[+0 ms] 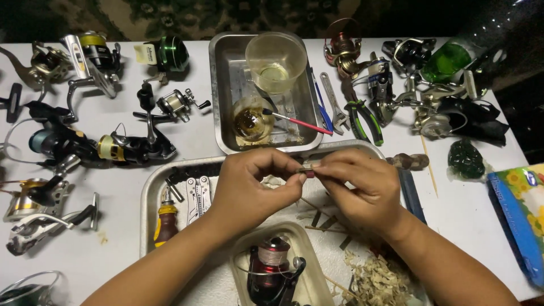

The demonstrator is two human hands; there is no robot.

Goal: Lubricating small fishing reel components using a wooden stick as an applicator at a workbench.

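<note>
My left hand (252,190) and my right hand (362,187) meet above the near metal tray (148,195), fingertips pinched together on one small dark reel part (306,168) with a reddish end. Most of the part is hidden by my fingers. Directly below my hands, a red and black spinning reel (272,272) lies in a pale plastic tub (309,283). Wood shavings (377,280) and thin sticks lie on the white cloth under my right wrist.
A far metal tray (218,85) holds a clear plastic cup (276,61), a glass jar of oily liquid (252,122) and a red-handled brush (297,122). Several fishing reels (90,56) crowd the white table left and right. Pliers (362,116), a wrench (334,102), a yellow-handled screwdriver (165,224) and a blue tissue pack (518,218) lie nearby.
</note>
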